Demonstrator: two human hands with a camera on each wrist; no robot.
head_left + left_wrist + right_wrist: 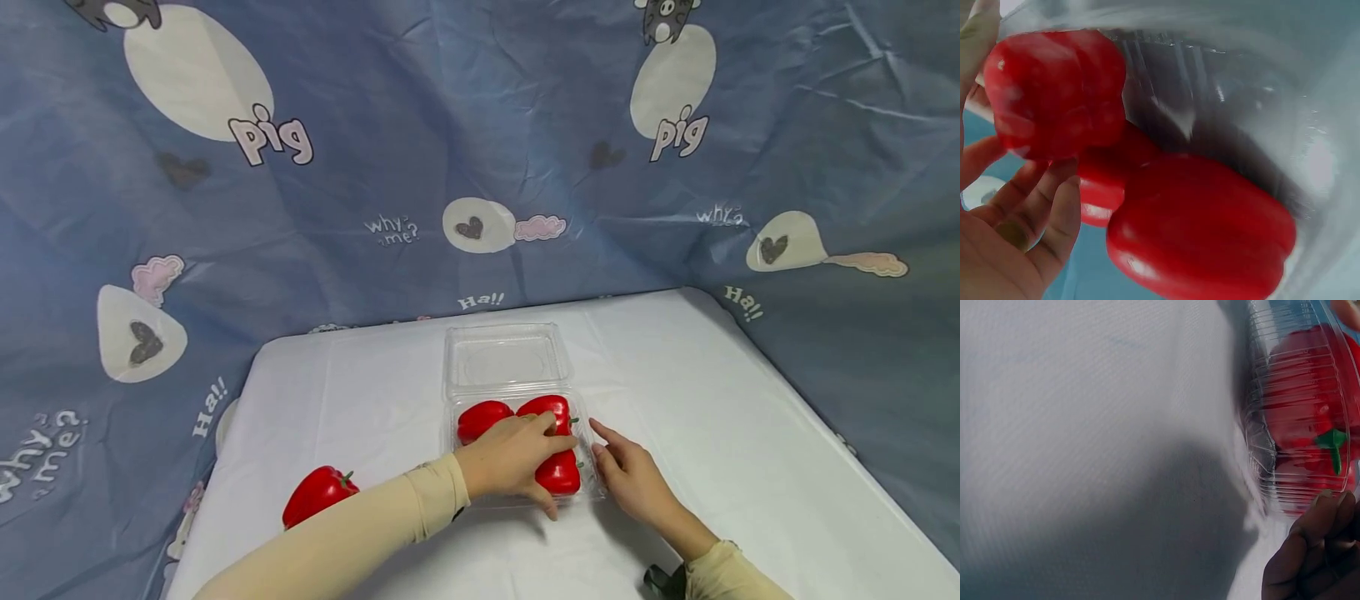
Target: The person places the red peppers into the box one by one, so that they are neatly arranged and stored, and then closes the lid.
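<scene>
A clear plastic clamshell box (587, 492) lies with its lid (506, 360) folded back. Inside it are three red bell peppers: one at the left (480, 420), one at the back right (547, 405) and one at the front right (559, 477). My left hand (508, 457) reaches over the box, thumb and fingers around the front-right pepper, which appears large in the left wrist view (1057, 94). Beside the box's right wall is my right hand (636, 483), its fingertips close to the rim; contact is unclear. The right wrist view shows these fingers (1297, 556) loosely bent near the box's corner.
Another red bell pepper (317, 495) lies on the white-covered table (360, 400) to the left, partly behind my left sleeve (360, 537). A blue printed cloth (420, 142) hangs behind and at the sides of the table.
</scene>
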